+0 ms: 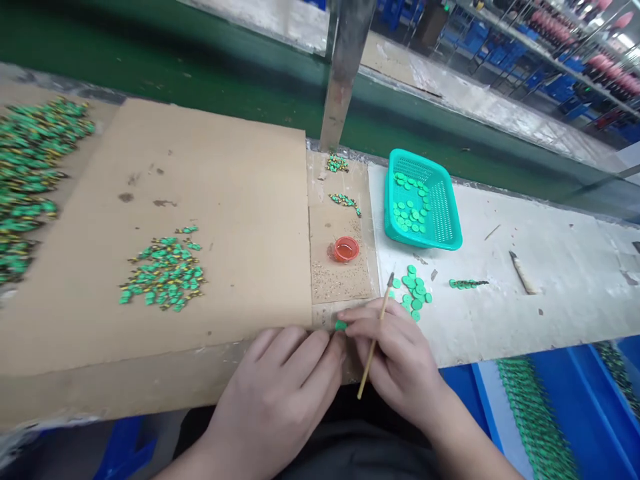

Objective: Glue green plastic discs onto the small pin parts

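At the table's front edge my two hands meet around a small green disc [341, 325]. My left hand [287, 393] is closed, fingers curled, its fingertips pinching at the disc's lower side; most of what lies inside them is hidden. A thin paintbrush [370, 363] with a dark tip pointing up and away is held in my right hand [400, 353], whose extended fingertips also touch the disc. Just beyond the right hand lie loose green discs [415, 287]. A small red cup [347, 249] of reddish-brown liquid stands on a speckled cardboard piece [340, 283].
A teal basket [445, 213] holds more green discs. On the left cardboard [250, 233] lies a pile of small green, yellow and dark pieces [167, 273]; a larger heap [30, 173] sits farther left. A metal post [343, 87] rises behind. Blue trays [575, 380] stand lower right.
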### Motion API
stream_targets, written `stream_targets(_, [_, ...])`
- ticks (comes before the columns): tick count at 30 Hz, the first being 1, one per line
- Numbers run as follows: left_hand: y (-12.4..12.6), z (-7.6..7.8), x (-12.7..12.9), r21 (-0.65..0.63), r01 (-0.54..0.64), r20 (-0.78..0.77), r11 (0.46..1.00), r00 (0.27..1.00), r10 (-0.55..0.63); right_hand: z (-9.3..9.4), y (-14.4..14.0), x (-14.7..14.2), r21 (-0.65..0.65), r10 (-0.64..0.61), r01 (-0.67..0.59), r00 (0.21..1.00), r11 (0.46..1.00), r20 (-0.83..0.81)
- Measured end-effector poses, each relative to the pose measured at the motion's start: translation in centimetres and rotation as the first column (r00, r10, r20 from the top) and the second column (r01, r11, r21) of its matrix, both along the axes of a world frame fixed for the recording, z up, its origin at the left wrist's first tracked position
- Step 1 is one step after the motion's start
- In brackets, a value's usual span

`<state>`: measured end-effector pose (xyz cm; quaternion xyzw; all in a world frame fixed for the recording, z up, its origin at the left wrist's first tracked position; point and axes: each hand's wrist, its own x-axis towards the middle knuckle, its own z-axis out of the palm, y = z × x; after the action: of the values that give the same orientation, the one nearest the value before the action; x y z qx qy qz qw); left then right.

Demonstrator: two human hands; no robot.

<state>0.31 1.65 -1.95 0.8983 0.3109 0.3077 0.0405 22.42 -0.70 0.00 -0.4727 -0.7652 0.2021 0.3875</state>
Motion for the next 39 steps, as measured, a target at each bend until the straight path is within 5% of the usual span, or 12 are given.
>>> stream_targets(8, [-1.7, 1.2, 0.1, -0.095, -0.056, -0.035, 0.994, 0.998, 0.053, -0.8, 0.6, 0.1, 0.038, 0.065, -0.073, 0.984, 0.997, 0.169])
stream_targets(13, [-1.3, 2.9, -3.6, -0.178, -0.186, -0.005, 0.966, 0.982, 0.188, -1.2, 0.2, -0.3, 0.089, -0.01, -0.004, 0.989, 0.996, 0.148])
stream_targets(16, [2.8, 4.1, -8.7, -0.238, -0.464, -0.075, 0.853, 0.885, 0.46, -1.6, -0.5, 0.0, 0.182, -0.056, 0.037, 0.993, 0.983, 0.1])
stream_targets(19, [8.9, 6.0, -14.6, -0.203, -0.736, -0.18, 0.646, 0.676, 0.714, -1.9, -1.4, 0.7, 0.242, -0.118, 0.107, 0.992, 0.964, 0.033])
stream_targets(21, [12.8, 7.5, -17.7, -0.187, -0.821, -0.27, 0.539, 0.571, 0.775, -2.0, -1.9, 1.2, 0.251, -0.152, 0.147, 0.988, 0.957, 0.0])
stream_targets(25, [18.2, 9.2, -20.2, -0.219, -0.841, -0.451, 0.495, 0.537, 0.713, -1.4, -2.1, 1.5, 0.269, -0.158, 0.161, 0.987, 0.95, -0.033])
stream_targets(31, [21.4, 9.1, -19.5, -0.305, -0.838, -0.591, 0.452, 0.539, 0.601, -1.6, -2.4, 1.9, 0.262, -0.184, 0.184, 0.983, 0.947, -0.026])
stream_targets(39, [20.8, 9.5, -20.3, -0.525, -0.734, -0.344, 0.431, 0.646, 0.682, -4.1, -3.1, 3.0, 0.226, -0.179, 0.185, 0.983, 0.956, -0.049])
